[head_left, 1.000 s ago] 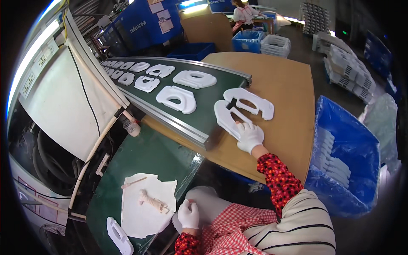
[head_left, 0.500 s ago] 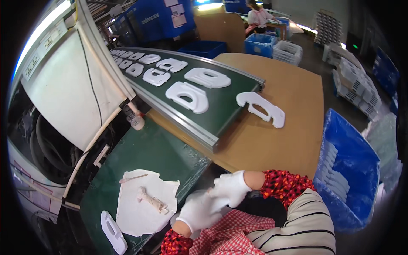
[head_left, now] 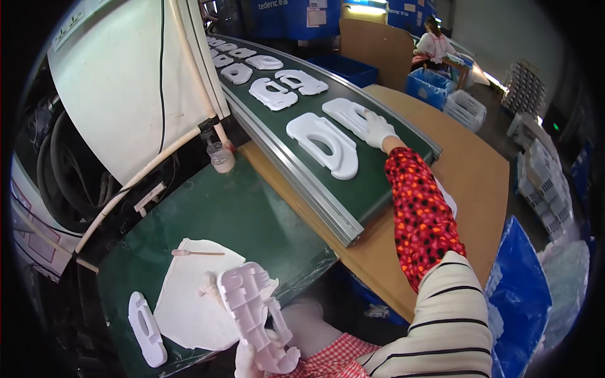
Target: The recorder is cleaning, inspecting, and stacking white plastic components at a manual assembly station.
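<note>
My left hand, gloved in white and low in front of me, grips a white plastic part. The part is tilted up, so its ribbed inner side shows. Far out on the green conveyor belt, my white-gloved right hand has its fingers on another white plastic part with an oval opening. Beside that lies a similar white part. On the green table, a white cloth carries a thin stick and a crumpled scrap, partly covered by the held part. A white part lies left of the cloth.
Several more white parts lie up the conveyor, which has a metal side rail. A small jar stands by a pipe. Brown board borders the belt on the right. A blue-lined bin stands at lower right; a person sits far back.
My hands, together in front of me before, have parted. The right has reached forward to the belt; the left now holds up a ribbed white part. The whole view has shifted.
</note>
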`<state>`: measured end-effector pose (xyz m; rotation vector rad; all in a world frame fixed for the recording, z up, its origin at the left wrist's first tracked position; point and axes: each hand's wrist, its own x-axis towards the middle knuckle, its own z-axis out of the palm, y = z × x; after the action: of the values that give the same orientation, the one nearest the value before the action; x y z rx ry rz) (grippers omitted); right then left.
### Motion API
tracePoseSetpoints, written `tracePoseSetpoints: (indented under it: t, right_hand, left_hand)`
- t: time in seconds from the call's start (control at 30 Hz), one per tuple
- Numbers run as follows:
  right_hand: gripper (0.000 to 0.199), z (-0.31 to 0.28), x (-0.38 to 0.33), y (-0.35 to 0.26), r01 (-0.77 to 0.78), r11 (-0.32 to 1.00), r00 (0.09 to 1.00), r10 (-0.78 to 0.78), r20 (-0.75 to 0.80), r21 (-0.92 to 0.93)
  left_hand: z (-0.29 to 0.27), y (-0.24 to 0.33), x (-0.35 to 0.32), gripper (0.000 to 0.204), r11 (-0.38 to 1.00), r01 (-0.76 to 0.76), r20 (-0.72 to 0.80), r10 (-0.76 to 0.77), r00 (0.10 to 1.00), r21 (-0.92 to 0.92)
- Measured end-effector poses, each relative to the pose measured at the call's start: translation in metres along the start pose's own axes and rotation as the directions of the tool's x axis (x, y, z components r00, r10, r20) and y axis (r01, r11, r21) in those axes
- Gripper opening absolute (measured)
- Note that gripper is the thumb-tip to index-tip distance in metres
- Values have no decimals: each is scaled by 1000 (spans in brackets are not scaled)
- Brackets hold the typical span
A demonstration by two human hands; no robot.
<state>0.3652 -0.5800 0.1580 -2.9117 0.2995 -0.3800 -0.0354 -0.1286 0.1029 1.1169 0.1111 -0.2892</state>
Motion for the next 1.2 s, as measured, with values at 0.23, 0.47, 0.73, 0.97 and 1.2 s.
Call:
tracePoseSetpoints:
  t: [0.23,0.47,0.73,0.97,1.2]
  right_hand:
    - [71,4,-9,-10,9,993,992,6,122,-119]
    - [68,-22,-57,-15,-44,964,948,124,-294,263]
    - [63,-39,-287,-149,384,407,905,-345,-250,829]
    - [90,-23,-424,-218,553,286,704,-663,-255,783]
    - [80,-30,-453,-242,620,208,619,-722,-309,757]
  left_hand:
    - [14,-15,7,74,998,-58,2,58,998,-22]
    - [6,-19,11,64,963,-69,93,96,991,-262]
    - [23,6,11,63,921,-151,-108,119,987,-360]
    - [33,32,-29,56,869,-458,-272,401,874,-190]
    - [8,13,-49,51,863,-505,-374,469,800,1]
